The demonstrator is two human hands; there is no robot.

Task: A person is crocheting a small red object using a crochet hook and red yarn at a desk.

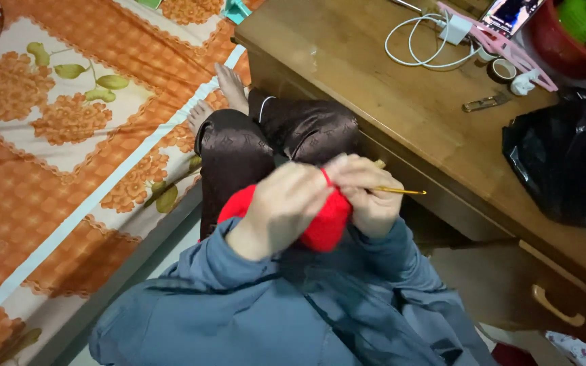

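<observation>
A red crocheted piece (325, 224) sits between both hands above my lap. My left hand (281, 207) is closed around its left side, covering most of it. My right hand (369, 193) grips a thin gold crochet hook (401, 191) whose shaft sticks out to the right; the hook's tip is hidden in the yarn. A strand of red yarn crosses my right fingers. Grey-blue sleeves cover both forearms.
A wooden desk (401, 102) stands to the right, with a white charger cable (418, 41), a pink phone stand holding a phone (503, 27), a tape roll (502, 70) and a black plastic bag (564, 159). An orange floral bedspread (69, 135) lies left; my bare feet (222, 95) rest on it.
</observation>
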